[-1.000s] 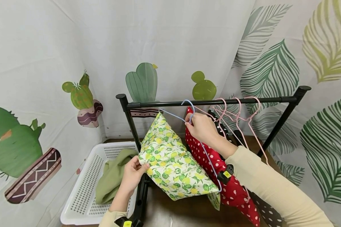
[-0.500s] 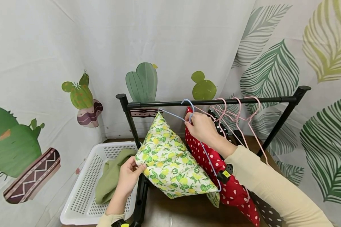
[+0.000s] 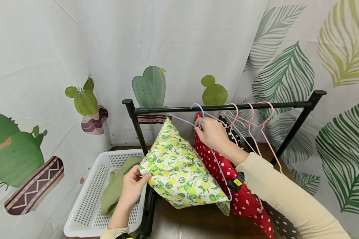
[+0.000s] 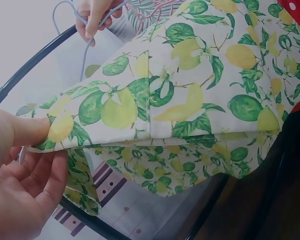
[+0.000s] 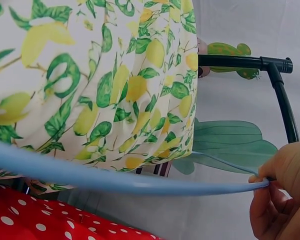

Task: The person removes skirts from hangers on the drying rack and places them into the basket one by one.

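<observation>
A lemon-print garment hangs from a light blue hanger, whose hook reaches over the black rail. My right hand grips the hanger just below its hook; the right wrist view shows thumb and fingers pinching the blue hanger. At the garment's left edge, my left hand pinches the cloth between thumb and fingers and holds it out to the left. In the left wrist view, the lemon-print cloth spreads from those fingers, with a lower layer under the edge. The garment's exact kind cannot be told.
Red polka-dot clothing and black polka-dot clothing hang to the right. Pink hangers share the black rail. At the left stands a white basket with a green cloth inside.
My left hand has drawn the garment's edge a little to the left, and the cloth's lower hem has risen slightly. My right hand stays in place on the hanger.
</observation>
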`<state>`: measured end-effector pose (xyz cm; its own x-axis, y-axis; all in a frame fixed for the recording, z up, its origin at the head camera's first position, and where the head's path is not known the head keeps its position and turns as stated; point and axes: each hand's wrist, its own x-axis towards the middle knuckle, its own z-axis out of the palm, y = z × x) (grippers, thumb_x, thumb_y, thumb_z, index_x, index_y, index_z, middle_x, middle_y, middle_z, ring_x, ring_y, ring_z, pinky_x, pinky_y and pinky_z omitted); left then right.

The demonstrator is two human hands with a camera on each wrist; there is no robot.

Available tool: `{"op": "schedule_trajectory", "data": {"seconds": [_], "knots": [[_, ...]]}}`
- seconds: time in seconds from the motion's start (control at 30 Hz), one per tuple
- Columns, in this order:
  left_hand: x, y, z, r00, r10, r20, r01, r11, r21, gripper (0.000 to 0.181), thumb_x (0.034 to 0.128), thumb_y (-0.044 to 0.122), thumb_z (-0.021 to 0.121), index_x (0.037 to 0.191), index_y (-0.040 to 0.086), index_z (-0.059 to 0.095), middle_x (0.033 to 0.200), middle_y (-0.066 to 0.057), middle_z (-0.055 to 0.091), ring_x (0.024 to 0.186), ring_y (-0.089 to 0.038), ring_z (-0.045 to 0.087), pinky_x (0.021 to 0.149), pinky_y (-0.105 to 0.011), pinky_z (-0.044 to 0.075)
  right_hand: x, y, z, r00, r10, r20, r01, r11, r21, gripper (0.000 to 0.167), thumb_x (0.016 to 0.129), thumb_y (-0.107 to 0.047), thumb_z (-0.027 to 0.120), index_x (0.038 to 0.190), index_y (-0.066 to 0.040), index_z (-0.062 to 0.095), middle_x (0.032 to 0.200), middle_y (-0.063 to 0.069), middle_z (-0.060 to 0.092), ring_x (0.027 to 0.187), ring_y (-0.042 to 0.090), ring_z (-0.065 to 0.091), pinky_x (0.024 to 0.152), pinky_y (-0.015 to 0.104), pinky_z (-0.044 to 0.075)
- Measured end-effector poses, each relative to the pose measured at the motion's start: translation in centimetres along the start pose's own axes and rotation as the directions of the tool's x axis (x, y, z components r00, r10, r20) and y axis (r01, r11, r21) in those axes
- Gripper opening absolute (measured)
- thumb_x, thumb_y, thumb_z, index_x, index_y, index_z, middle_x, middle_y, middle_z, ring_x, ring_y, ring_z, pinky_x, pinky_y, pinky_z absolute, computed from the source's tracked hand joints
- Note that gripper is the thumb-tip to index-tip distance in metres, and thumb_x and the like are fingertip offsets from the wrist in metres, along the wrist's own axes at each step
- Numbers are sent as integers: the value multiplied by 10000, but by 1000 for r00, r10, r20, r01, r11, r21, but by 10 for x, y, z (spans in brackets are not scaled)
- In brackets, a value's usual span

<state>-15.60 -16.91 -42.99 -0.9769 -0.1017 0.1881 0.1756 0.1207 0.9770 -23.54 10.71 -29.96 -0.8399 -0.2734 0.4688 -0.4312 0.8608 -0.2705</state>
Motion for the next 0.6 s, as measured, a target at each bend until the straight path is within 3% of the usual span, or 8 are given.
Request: {"op": "schedule_trajectory", "data": {"seconds": [0.23, 0.6], "knots": [[-2, 4, -5, 999, -2, -40, 3, 999, 34, 133, 799, -46, 650, 881, -30, 546, 822, 10, 631, 731, -107, 583, 644, -224, 491, 1, 2, -2, 1000, -16, -18, 16, 1000, -16, 92, 858, -167, 635, 911, -98, 663, 774, 57, 625, 521, 153, 470, 476, 269, 349], [-4, 6, -14, 996, 3, -93, -3, 1000, -6, 160, 798, -32, 664, 898, -52, 541, 796, 33, 623, 715, -81, 572, 623, -203, 497, 1, 6, -1, 1000, -15, -28, 15, 1000, -11, 98, 858, -169, 633, 912, -94, 666, 805, 66, 638, 585, 187, 515, 494, 284, 380]]}}
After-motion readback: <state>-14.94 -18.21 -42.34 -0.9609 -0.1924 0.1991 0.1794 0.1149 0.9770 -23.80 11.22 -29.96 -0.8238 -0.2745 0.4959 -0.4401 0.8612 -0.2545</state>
